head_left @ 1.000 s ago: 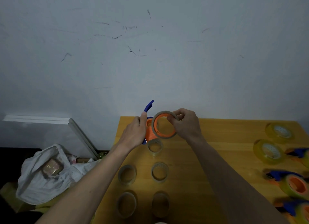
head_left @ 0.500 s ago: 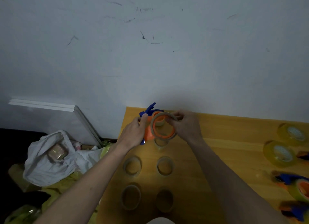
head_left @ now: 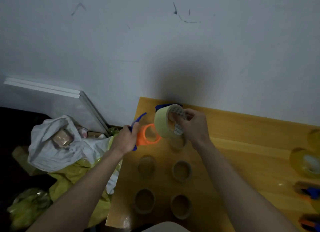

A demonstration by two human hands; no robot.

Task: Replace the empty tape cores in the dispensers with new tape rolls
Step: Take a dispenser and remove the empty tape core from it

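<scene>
The blue-handled orange plastic tape dispenser (head_left: 147, 133) is gripped steady above the yellow wooden table (head_left: 242, 145) by the left hand (head_left: 125, 141), while the pale cardboard tape core (head_left: 167, 122), pinched through its centre by the right hand (head_left: 194, 127), is held just clear of the hub, seemingly for discarding.

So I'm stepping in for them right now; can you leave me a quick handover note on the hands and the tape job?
Left hand: grips the dispenser by its blue handle; its orange hub is bare.
Right hand: holds a core just off the hub, fingers inside it.
Five empty cores stand on the table near the hands. New rolls and more dispensers lie at the right edge.
Done: this core is out.
Left: set it down, fit a new roll. The other dispensers are too blurred to judge.
</scene>
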